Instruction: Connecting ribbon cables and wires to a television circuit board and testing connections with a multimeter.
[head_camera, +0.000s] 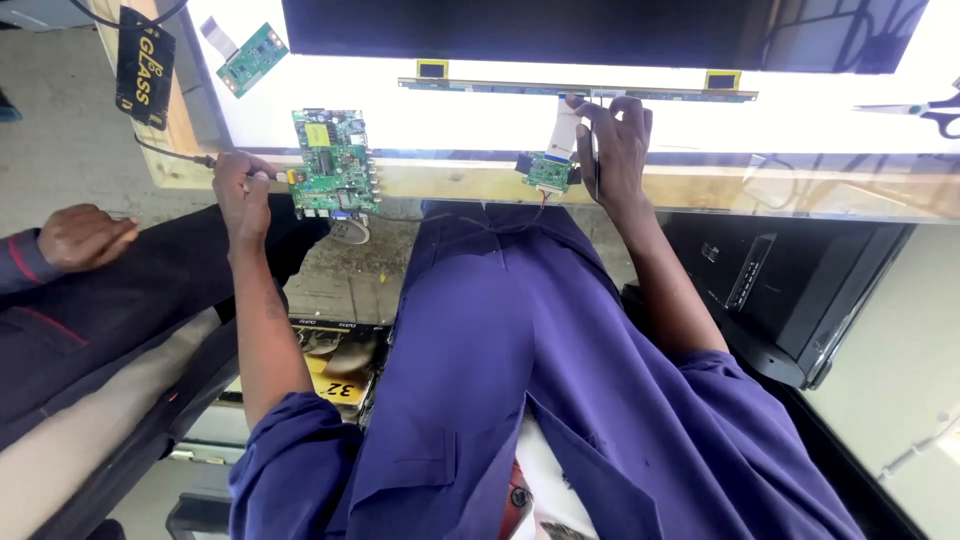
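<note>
Ribbon cable (563, 128) partly behind right hand (618, 150)
</note>
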